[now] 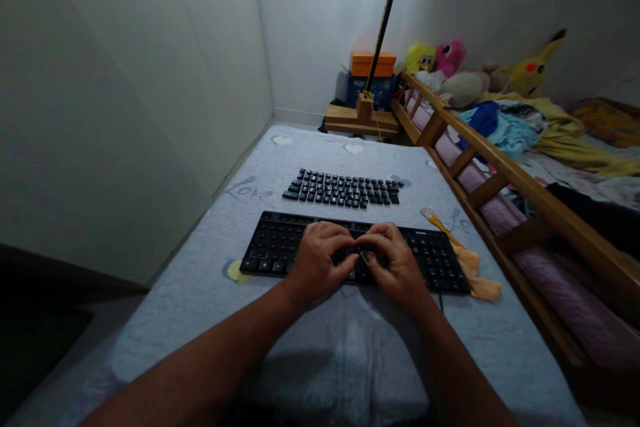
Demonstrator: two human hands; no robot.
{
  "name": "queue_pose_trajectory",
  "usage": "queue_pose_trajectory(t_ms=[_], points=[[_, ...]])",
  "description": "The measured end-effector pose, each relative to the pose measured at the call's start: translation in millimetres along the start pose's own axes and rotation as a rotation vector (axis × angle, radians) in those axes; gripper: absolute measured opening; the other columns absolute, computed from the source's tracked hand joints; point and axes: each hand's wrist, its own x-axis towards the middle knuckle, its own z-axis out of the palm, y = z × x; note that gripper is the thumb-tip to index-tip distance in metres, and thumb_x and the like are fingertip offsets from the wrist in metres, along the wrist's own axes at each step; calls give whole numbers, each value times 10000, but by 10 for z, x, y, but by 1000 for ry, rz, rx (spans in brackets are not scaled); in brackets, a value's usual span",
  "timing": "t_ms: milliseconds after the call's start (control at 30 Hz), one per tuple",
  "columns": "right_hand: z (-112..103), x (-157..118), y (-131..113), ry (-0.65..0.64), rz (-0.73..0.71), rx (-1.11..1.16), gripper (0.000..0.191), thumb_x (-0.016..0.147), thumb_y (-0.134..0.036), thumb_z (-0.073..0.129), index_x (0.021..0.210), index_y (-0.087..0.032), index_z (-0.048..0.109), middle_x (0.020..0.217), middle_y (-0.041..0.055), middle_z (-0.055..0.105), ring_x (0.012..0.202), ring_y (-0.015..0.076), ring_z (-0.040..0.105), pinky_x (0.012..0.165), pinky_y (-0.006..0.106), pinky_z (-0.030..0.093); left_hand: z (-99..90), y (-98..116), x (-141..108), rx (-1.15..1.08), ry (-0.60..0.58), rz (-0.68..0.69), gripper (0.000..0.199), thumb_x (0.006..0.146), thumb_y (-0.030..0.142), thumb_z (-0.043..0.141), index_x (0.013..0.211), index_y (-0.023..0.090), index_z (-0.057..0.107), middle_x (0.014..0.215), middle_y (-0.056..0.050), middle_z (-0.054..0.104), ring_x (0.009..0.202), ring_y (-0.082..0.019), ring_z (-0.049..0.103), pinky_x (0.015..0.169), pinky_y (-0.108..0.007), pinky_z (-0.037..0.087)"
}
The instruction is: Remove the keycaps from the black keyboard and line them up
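Note:
A black keyboard (277, 243) lies flat on the bed sheet, and much of its left and middle key area shows bare switch spots without caps. Over its middle, my left hand (323, 257) has thumb and fingers curled together in a pinch. My right hand (393, 260) is pinched too, its fingertips meeting those of the left. Something small and dark seems to be between the fingers, but I cannot make it out. Beyond the keyboard, loose black keycaps (345, 190) are laid out in rows.
A brush (441, 223) with a yellow handle and an orange cloth (473, 270) lie by the keyboard's right end. A wooden bed rail (480, 160) runs along the right, with plush toys and clothes beyond. A white wall panel (200, 67) stands at left; a black pole (385, 20) rises behind.

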Motion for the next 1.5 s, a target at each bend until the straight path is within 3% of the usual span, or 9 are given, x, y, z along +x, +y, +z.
queue_pose_trajectory(t_ms=[300, 433, 667, 733, 900, 1500], points=[[-27, 25, 14, -52, 14, -62, 207, 811, -107, 586, 973, -216, 654, 948, 40, 539, 894, 177, 560, 792, 311, 479, 2, -21, 6, -25, -17, -33, 133, 777, 231, 679, 905, 214, 709, 962, -47, 705, 954, -223, 612, 897, -414, 429], [-134, 143, 48, -95, 24, -109, 152, 802, -124, 598, 911, -208, 662, 906, 32, 561, 863, 173, 574, 770, 294, 476, -12, -1, 10, -24, -9, -41, 184, 804, 229, 656, 983, 203, 690, 1010, -56, 691, 995, -228, 595, 912, -416, 432], [-361, 673, 503, -90, 222, -461, 155, 781, -182, 647, 928, -183, 697, 898, 44, 659, 841, 187, 611, 804, 311, 454, -4, -2, -1, 39, -12, -5, 247, 849, 222, 615, 1091, 179, 644, 1081, -76, 664, 1042, -231, 562, 938, -425, 419], [-353, 807, 631, -135, 308, -570, 173, 793, -196, 647, 953, -172, 709, 941, 61, 688, 877, 191, 626, 809, 294, 451, 6, -13, -9, 48, -22, 3, 240, 849, 194, 603, 1085, 181, 646, 1078, -74, 666, 1038, -228, 566, 942, -425, 416], [-242, 961, 780, -169, 363, -631, 198, 783, -190, 657, 970, -178, 724, 965, 65, 726, 892, 190, 647, 790, 268, 449, 11, -23, -18, 65, -29, 42, 211, 859, 174, 582, 1057, 189, 654, 1040, -68, 677, 1004, -226, 571, 924, -425, 419], [-113, 973, 838, -187, 417, -768, 235, 796, -242, 621, 1008, -236, 722, 1007, 72, 747, 930, 240, 666, 749, 300, 457, 16, -14, -17, 87, -122, 106, 187, 862, 154, 572, 1026, 188, 656, 998, -63, 684, 973, -224, 563, 902, -407, 430]])
